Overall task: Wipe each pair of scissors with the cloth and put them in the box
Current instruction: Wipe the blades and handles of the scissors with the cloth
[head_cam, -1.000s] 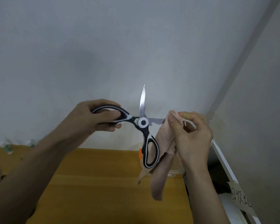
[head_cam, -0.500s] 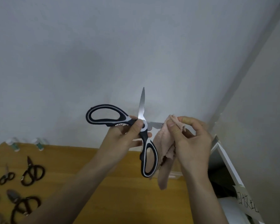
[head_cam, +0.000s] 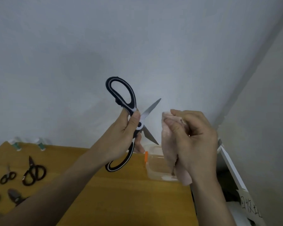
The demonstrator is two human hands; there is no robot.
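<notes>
Just left of the frame's centre, the left hand [head_cam: 121, 137] grips the black-and-white kitchen scissors [head_cam: 129, 123] at the pivot, thumb pressed on the neck of the upper handle and fingers curled behind. The scissors are raised in front of the grey wall [head_cam: 137, 38] with their blades splayed apart: one blade points up and to the right, the other down and to the right, while one handle loop rises above the hand and the other hangs below it.

Right of centre, the right hand [head_cam: 191, 141] pinches a bunched pale pink cloth [head_cam: 170, 152] between thumb and curled fingers; the cloth hangs down past the palm, close beside the blades but apart from them.

Behind and below the cloth, a clear plastic box [head_cam: 155, 170] with an orange latch [head_cam: 146, 156] sits at the right edge of the wooden table [head_cam: 121, 201].

At lower left of the frame, several dark-handled scissors [head_cam: 33, 172] lie on the table, and two small bottles [head_cam: 39, 144] stand at its far edge by the wall.
</notes>
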